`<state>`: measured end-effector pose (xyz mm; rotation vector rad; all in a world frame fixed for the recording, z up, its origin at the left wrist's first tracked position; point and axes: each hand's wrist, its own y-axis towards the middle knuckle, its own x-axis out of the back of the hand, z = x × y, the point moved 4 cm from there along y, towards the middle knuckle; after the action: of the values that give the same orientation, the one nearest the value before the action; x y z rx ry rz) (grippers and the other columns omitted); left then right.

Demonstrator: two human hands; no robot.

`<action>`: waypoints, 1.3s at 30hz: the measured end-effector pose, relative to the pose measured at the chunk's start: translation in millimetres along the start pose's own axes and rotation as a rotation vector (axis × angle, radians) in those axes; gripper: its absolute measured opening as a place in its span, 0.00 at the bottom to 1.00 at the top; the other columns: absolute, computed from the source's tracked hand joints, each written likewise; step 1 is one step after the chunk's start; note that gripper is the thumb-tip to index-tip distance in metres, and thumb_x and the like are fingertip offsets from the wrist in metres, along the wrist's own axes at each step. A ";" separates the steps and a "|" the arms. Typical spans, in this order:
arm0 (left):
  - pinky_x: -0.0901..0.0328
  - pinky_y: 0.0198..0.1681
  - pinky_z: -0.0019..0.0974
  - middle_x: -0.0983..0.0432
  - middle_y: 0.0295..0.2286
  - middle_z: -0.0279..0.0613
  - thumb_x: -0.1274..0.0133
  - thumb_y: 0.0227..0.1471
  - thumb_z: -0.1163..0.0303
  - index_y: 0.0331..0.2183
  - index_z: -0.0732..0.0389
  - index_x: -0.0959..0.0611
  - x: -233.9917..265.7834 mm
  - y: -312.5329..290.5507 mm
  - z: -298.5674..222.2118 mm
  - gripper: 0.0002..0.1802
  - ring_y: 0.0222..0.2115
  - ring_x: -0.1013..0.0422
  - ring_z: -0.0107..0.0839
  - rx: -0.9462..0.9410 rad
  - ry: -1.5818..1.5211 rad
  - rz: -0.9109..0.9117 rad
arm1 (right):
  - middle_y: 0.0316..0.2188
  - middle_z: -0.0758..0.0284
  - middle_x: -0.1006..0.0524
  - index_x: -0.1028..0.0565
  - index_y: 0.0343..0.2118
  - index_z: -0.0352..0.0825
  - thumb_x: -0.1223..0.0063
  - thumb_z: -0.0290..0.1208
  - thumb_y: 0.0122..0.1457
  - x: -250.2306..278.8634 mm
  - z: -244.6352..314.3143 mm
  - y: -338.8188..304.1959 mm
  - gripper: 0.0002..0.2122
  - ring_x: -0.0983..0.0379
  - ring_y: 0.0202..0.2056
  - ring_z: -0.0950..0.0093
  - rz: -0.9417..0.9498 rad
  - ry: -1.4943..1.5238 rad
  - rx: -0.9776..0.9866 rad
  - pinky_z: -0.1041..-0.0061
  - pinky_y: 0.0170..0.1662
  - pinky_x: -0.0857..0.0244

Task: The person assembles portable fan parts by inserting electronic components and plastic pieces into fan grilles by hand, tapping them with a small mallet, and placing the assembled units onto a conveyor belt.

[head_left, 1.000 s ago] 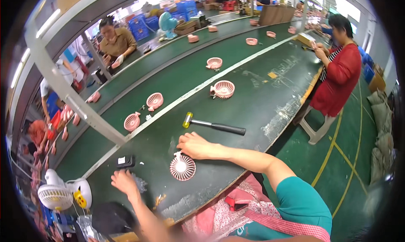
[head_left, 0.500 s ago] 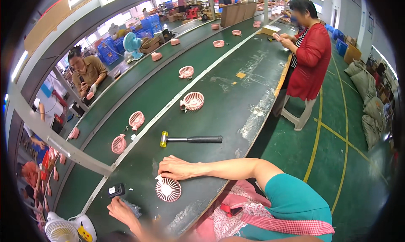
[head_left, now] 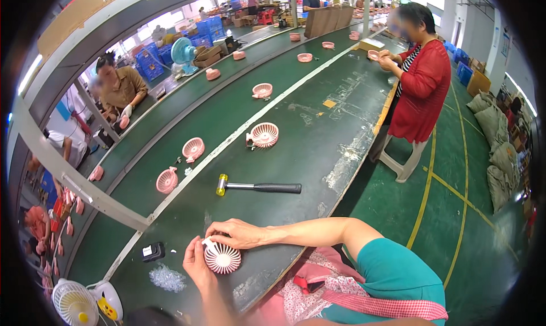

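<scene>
Head | pink slatted cover (head_left: 224, 260) — tab (head_left: 207, 244), long axis up-left | right fingers (head_left: 216, 228) gripping tab | left fingers (head_left: 192, 252) beside — grip unclear

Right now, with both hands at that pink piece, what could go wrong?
The left hand is close to the loose clear bits, so it might scatter some. The hammer lies loose beyond the right hand; a wide sweep could knock it. Both hands crowd one side of the pink piece, so a fingertip might get pinched.

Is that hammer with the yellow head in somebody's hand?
No, the hammer lies on the table, while the left hand and right hand are at the round pink part.
</scene>
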<state>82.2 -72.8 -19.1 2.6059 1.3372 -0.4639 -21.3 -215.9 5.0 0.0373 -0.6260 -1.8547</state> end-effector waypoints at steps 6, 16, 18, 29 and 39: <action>0.29 0.39 0.27 0.20 0.37 0.42 0.45 0.60 0.74 0.45 0.69 0.19 -14.3 -2.5 4.1 0.13 0.35 0.24 0.25 -0.015 0.040 0.033 | 0.34 0.55 0.20 0.27 0.43 0.29 0.50 0.30 0.65 9.9 1.1 -6.9 0.09 0.21 0.36 0.58 -0.054 -0.050 -0.005 0.64 0.39 0.27; 0.30 0.46 0.30 0.22 0.42 0.45 0.46 0.60 0.72 0.48 0.72 0.21 -14.8 -5.8 -5.3 0.18 0.41 0.25 0.29 0.048 0.068 -0.079 | 0.34 0.57 0.20 0.24 0.43 0.31 0.47 0.29 0.63 8.0 -0.1 -4.0 0.09 0.20 0.34 0.63 -0.149 -0.071 0.013 0.69 0.36 0.27; 0.31 0.46 0.29 0.21 0.41 0.44 0.45 0.59 0.71 0.49 0.71 0.21 -19.9 -0.5 3.9 0.18 0.41 0.26 0.28 0.101 0.019 -0.044 | 0.33 0.57 0.20 0.24 0.43 0.30 0.47 0.28 0.63 15.2 0.5 -6.9 0.09 0.19 0.33 0.69 -0.139 -0.071 -0.064 0.72 0.36 0.27; 0.29 0.44 0.26 0.19 0.39 0.42 0.44 0.59 0.73 0.47 0.67 0.18 -2.5 -5.5 11.3 0.15 0.38 0.24 0.24 0.109 -0.115 -0.013 | 0.36 0.58 0.19 0.26 0.43 0.27 0.48 0.25 0.64 0.1 0.6 -1.2 0.09 0.19 0.37 0.67 -0.078 -0.044 -0.040 0.71 0.40 0.27; 0.31 0.45 0.33 0.18 0.36 0.44 0.44 0.55 0.78 0.44 0.67 0.16 -20.4 -27.4 -22.5 0.13 0.39 0.25 0.31 -0.508 0.719 0.027 | 0.34 0.58 0.19 0.24 0.41 0.28 0.47 0.26 0.62 0.2 0.8 -1.2 0.07 0.19 0.35 0.66 -0.122 -0.098 -0.023 0.71 0.38 0.27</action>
<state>53.1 -65.7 8.8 2.3982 1.3402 0.7948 -22.7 -215.5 5.2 -0.0314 -0.6831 -1.9910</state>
